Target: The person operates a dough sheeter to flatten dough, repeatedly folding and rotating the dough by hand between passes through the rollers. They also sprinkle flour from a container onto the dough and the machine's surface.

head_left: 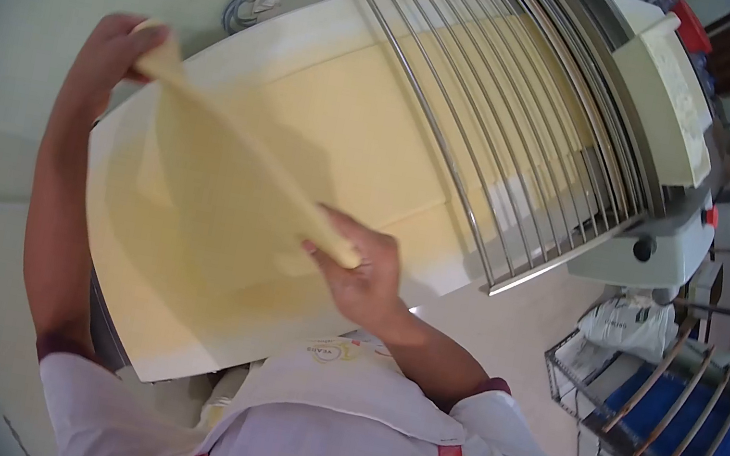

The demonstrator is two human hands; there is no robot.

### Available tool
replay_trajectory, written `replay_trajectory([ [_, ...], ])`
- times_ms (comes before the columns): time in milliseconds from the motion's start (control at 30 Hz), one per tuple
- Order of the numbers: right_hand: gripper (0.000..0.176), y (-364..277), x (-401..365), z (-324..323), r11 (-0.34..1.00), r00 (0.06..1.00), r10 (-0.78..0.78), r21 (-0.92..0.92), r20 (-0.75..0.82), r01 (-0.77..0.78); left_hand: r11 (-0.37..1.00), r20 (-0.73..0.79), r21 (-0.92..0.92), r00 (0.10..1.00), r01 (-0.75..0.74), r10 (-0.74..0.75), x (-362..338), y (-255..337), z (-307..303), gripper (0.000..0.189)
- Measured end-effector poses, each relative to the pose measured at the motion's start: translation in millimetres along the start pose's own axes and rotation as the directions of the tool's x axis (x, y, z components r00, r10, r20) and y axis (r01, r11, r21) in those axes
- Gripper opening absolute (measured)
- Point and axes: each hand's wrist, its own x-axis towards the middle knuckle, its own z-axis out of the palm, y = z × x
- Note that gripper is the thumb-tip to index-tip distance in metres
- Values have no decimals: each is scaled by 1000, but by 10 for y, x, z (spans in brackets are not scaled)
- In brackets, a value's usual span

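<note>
A wide sheet of pale yellow dough [228,175] is lifted off the white belt by its edge. My left hand [113,52] is closed on one corner of that edge at the upper left, slightly blurred. Near the middle, my right hand [362,272] pinches the other end of the same edge. The raised edge runs diagonally between both hands, and the sheet hangs down toward me. More flat yellow dough [355,119] lies on the belt beyond it and passes under the metal bar guard [462,118].
The machine's white belt [157,357] ends near my body. A pale tray [667,96] sits on the machine at the upper right. At the right are a rack with blue sheets [684,411] and a white sack [626,325]. A coiled cable [239,13] hangs on the wall.
</note>
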Motion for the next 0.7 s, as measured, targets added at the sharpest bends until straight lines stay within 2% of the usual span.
replay_trajectory([
  [100,36,93,133,-411,992,985,103,-60,-138,-112,996,73,-81,996,-48,54,432,180,442,29],
  [167,35,213,263,-698,968,958,221,-82,-185,-239,960,-6,-279,1000,11,-14,714,147,962,34],
  [200,35,267,325,-853,948,939,288,-82,-186,-307,900,-9,-428,996,81,-93,809,109,1237,43],
  [233,35,405,343,-1009,971,954,226,-38,-199,-238,738,75,-672,988,-52,138,968,-364,1520,50],
  [267,36,515,366,-1187,986,962,163,9,-220,-165,804,75,-542,939,-244,335,1063,-879,1947,52],
  [300,39,405,338,-1428,943,956,120,-271,-267,-194,973,2,123,980,-196,198,705,-845,2349,62],
  [333,42,292,251,-1731,820,953,62,-529,-297,-218,879,38,403,964,-255,262,436,-981,2557,65],
  [367,44,311,157,-2109,708,952,-132,-698,-276,-104,706,97,645,948,-292,303,251,-1100,2654,68],
  [400,45,179,61,-2550,592,937,-230,-802,-265,-81,704,78,659,956,-263,284,143,-1154,2599,69],
  [433,41,-22,59,-2904,713,866,-291,-695,-407,-87,703,61,672,964,-232,260,22,-1210,2526,71],
  [467,39,-188,72,-3435,350,807,-521,-932,-279,-96,703,44,683,972,-198,232,-91,-1282,2442,72],
  [500,37,-419,130,-3905,249,746,-575,-941,-335,-230,707,47,679,973,-198,228,-179,-1367,2344,72],
  [533,39,-722,234,-4275,55,734,-622,-950,-274,-309,710,46,676,973,-197,226,-256,-1456,2220,71],
  [567,48,-806,267,-4980,-48,757,-598,-932,-261,-360,711,47,673,971,-205,236,-315,-1536,2083,71],
  [633,57,-838,377,-6001,-76,734,-534,-841,-419,-535,702,51,689,978,-183,205,-445,-1752,1833,71],
  [667,61,-572,237,-7135,-240,880,-377,-888,-288,-393,701,67,686,977,-191,201,-498,-1861,1754,71],
  [700,64,-343,130,-8103,-347,971,-195,-916,-140,-202,709,57,682,979,-183,198,-567,-1970,1653,71],
])
